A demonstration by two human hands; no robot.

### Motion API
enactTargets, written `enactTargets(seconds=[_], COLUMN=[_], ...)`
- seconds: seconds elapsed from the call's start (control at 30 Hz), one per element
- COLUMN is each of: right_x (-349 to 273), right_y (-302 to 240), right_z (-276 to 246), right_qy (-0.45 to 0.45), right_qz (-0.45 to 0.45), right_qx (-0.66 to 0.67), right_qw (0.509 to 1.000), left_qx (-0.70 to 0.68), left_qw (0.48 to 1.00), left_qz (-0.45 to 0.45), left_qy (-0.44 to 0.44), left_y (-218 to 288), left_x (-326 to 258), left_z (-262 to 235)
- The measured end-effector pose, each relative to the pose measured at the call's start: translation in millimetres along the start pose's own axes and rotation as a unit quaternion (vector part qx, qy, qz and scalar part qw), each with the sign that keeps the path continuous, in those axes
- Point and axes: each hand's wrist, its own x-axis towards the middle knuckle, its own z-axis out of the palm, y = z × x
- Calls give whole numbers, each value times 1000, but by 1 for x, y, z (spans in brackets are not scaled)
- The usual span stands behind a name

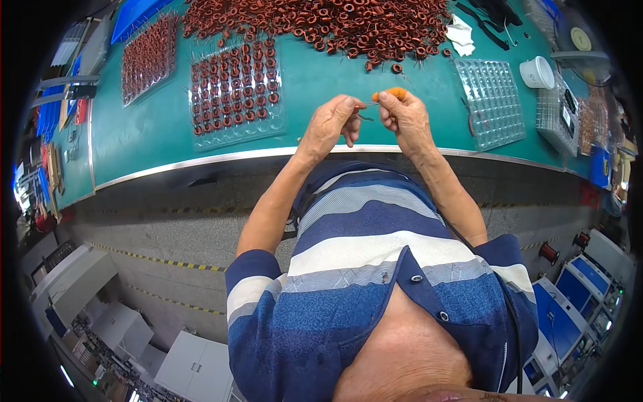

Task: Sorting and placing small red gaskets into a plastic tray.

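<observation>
Over the front edge of the green table [315, 74], my two hands meet. My left hand [329, 128] is closed in a pinch on a small red ring coil [362, 105], mostly hidden by the fingers. Thin wire leads stick out of it. Its far-side lead runs to my right hand [410, 124], whose thumb and forefinger are pressed together on it. An orange finger cot [395, 92] covers a right fingertip. To the left lies a see-through tray [273, 126] holding rows of red ring coils with upright leads.
A big heap of red ring coils [335, 27] covers the far side. Another filled tray [127, 94] lies far left. At right are a see-through pocketed tray [492, 104], a white cup [537, 72], a white cloth [460, 35] and a transparent box [557, 117].
</observation>
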Motion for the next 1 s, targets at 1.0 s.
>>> enactTargets(seconds=[1.0], right_x=[-16], right_y=[-14], right_z=[11], right_qy=[101], right_qz=[-174], right_qx=[-53], right_qw=[978], left_qx=[-176], left_qw=[981], left_qz=[64], left_qy=[55], left_y=[3], left_x=[-4], left_z=[29])
